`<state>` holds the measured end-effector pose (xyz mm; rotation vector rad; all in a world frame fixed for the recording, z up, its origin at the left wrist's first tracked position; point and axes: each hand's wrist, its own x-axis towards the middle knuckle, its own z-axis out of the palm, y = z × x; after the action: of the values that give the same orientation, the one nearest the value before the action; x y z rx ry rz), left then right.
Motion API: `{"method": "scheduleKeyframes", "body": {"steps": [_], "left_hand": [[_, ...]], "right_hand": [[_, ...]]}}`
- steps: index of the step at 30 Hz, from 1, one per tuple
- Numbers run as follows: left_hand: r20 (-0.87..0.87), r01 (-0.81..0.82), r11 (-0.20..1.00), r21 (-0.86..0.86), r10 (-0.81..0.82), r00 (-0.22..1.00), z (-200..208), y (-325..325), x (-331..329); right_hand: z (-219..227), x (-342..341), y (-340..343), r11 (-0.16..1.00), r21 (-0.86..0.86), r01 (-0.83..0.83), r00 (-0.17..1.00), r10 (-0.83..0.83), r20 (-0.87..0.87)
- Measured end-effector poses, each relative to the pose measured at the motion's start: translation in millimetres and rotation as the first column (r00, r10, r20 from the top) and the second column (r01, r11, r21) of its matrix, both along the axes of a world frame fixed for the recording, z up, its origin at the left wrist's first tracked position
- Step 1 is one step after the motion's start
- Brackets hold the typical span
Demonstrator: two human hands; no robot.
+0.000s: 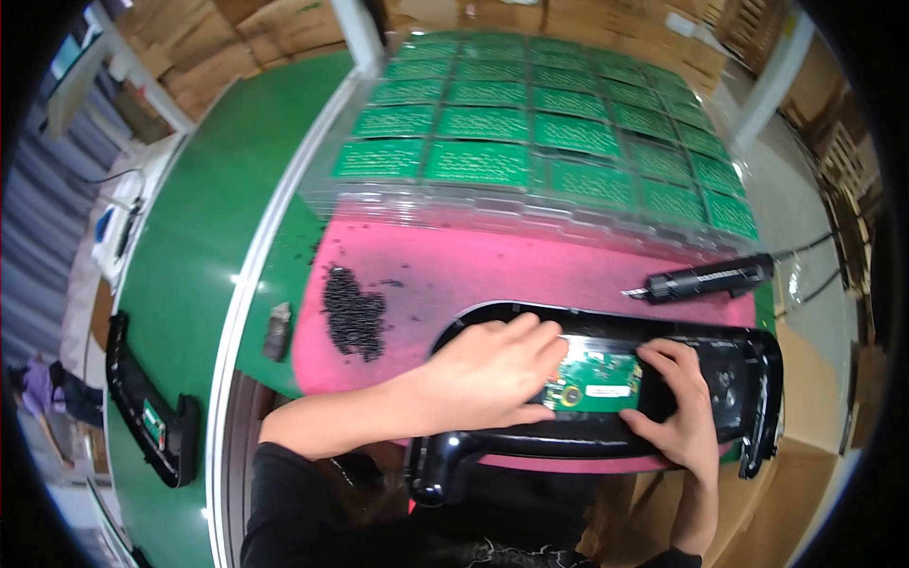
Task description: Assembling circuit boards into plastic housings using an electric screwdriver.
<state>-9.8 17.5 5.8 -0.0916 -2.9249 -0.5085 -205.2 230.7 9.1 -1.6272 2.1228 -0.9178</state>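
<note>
Electronics assembly workshop, circuit board [606,377] in black casing [734,386], trays [492,203] of green boards [478,163], power screwdriver [705,279], stacked cartons [284,30]

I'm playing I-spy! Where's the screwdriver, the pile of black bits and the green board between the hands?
Screwdriver [705,280]: head view, middle of its body.
Black bits [353,314]: head view, pile's middle.
Green board [599,372]: head view, visible face.

You can make out no readable lettering here. Just below and right of the frame's middle, your green circuit board [620,369] bears a white label [607,391] whose print is too small to read. At upper centre, pale marks cover the rows of green boards [478,163], too fine for you to tell whether they are characters.
</note>
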Motion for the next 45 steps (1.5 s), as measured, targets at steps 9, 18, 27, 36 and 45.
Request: {"method": "scheduleKeyframes", "body": {"steps": [9,18,27,36,45], "left_hand": [[-0.221,-0.459,0.882,0.103,0.47,0.855,28.6,-62.8,31.8],[0.235,-0.764,0.612,-0.206,0.789,0.568,11.1,-94.2,55.8],[0.007,-0.728,0.668,-0.157,0.737,0.675,-8.7,-92.8,44.8],[0.066,-0.713,0.699,0.058,0.71,0.701,17.9,-93.9,41.5],[-0.248,0.12,0.609,0.784,0.13,0.96,35.0,-19.7,8.2]], "right_hand": [[14.9,-49.9,12.0,0.89,-0.242,0.385,0.919,-0.347,0.186],[18.2,-135.6,-19.4,0.865,-0.038,0.5,0.817,-0.456,0.353],[18.9,-54.3,-76.8,0.709,-0.556,0.435,0.847,-0.113,0.519],[51.7,-3.6,-79.9,0.59,-0.644,0.487,0.414,0.493,0.765],[58.5,52.4,-66.3,0.55,-0.724,0.417,0.322,0.655,0.683]]}}
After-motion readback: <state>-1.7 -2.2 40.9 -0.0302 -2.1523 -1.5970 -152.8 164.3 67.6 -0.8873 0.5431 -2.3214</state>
